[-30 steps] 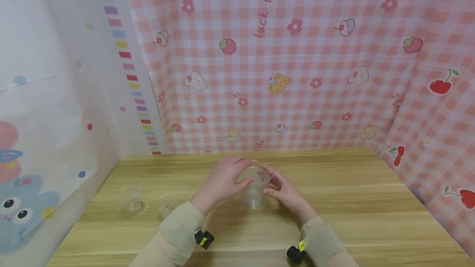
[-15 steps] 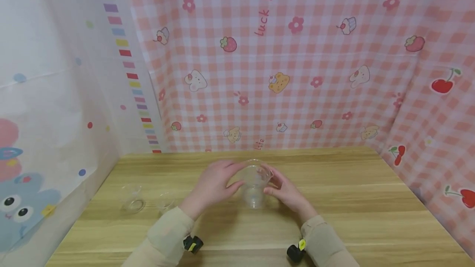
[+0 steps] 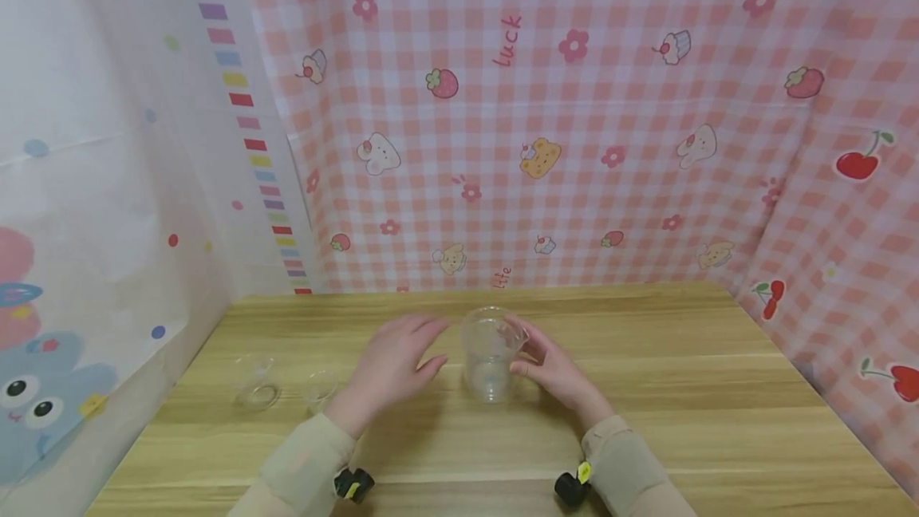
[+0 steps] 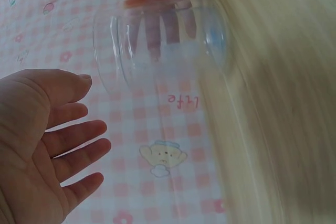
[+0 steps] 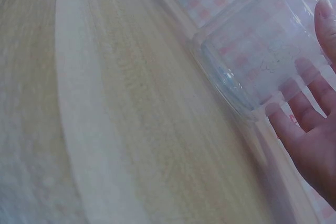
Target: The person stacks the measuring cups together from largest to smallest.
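Observation:
A clear plastic cup [image 3: 491, 357] stands upright at the middle of the wooden table. Two rim lines show near its mouth in the left wrist view; I cannot tell whether a second cup is nested inside. My right hand [image 3: 549, 373] holds its right side, with the fingers behind and the thumb in front; in the right wrist view the thumb and several fingers of this hand [image 5: 315, 135] lie around the wall. To the left, my left hand [image 3: 393, 369] is apart from the cup, fingers spread and holding nothing, as the same hand [image 4: 37, 135] also appears in the left wrist view.
Two more clear cups stand at the table's left: one farther left [image 3: 257, 385] and a smaller-looking one [image 3: 320, 389] close to my left wrist. A checked pink cloth [image 3: 502, 142] hangs behind the table's back edge, and a white cloth [image 3: 143, 206] hangs on the left.
My left hand has let go of the cup and drawn away to the left. My right hand and the cup stay in place.

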The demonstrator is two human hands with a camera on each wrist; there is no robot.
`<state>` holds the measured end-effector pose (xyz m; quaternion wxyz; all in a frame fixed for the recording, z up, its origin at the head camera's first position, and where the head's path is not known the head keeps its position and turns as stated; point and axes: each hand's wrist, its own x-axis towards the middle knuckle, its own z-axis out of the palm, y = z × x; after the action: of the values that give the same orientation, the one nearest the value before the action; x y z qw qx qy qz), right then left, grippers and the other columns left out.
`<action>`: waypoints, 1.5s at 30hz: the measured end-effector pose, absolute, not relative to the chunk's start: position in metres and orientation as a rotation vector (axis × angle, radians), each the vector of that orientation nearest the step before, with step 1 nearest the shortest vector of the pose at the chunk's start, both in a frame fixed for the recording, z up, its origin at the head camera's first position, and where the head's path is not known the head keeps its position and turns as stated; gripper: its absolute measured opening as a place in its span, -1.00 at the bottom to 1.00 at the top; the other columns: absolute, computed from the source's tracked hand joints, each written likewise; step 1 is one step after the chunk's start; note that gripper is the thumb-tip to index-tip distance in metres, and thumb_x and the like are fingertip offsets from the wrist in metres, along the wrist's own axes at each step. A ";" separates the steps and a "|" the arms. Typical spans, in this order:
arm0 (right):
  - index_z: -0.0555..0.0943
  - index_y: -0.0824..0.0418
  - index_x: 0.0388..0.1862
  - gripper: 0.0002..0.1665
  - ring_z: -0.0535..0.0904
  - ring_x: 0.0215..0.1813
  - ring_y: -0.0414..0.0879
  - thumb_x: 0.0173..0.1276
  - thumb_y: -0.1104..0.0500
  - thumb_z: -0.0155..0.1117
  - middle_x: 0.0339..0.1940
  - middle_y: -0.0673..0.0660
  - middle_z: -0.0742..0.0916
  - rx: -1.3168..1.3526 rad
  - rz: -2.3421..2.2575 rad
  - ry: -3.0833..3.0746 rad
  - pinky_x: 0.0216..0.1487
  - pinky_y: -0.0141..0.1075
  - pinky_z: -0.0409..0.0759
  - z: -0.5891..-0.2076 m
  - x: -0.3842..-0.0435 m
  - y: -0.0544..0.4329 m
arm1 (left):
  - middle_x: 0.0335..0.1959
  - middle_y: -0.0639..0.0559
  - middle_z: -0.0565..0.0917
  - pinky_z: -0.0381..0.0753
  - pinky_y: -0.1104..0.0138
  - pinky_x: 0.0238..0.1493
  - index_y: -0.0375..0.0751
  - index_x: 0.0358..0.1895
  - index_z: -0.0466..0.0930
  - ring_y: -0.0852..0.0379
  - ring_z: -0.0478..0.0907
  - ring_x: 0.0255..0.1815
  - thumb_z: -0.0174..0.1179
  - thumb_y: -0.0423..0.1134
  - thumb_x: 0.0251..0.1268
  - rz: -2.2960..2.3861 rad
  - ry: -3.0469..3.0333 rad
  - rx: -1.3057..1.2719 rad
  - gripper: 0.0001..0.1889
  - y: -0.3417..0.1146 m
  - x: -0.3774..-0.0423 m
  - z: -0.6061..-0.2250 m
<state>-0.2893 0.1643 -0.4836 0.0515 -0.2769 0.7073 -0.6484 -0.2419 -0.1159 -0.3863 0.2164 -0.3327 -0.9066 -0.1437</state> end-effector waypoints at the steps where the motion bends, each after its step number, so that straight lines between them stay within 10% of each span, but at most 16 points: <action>1: 0.14 0.23 0.57 -0.12 0.29 0.43 0.29 0.34 0.35 0.30 0.48 0.33 0.36 -0.844 -1.972 2.153 0.41 0.17 0.23 -0.483 -0.289 0.164 | 0.05 -0.14 0.67 0.50 -0.07 0.19 -0.26 0.18 0.59 -0.14 0.57 0.11 0.42 -0.19 0.18 -0.397 -2.513 -0.919 -0.50 -0.117 -0.241 -0.387; 45: 0.13 0.20 0.58 -0.12 0.20 0.48 0.30 0.36 0.39 0.28 0.52 0.32 0.30 -0.808 -1.961 2.165 0.41 0.20 0.19 -0.481 -0.287 0.164 | 0.04 -0.27 0.65 0.53 -0.13 0.09 -0.35 0.21 0.52 -0.26 0.57 0.06 0.44 -0.22 0.16 -0.214 -2.610 -0.601 -0.44 -0.202 -0.236 -0.400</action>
<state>-0.2871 0.1644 -0.4809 0.0554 -0.2663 0.7133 -0.6459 -0.2363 -0.2020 -0.4003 0.2256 -0.2179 -0.9464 -0.0776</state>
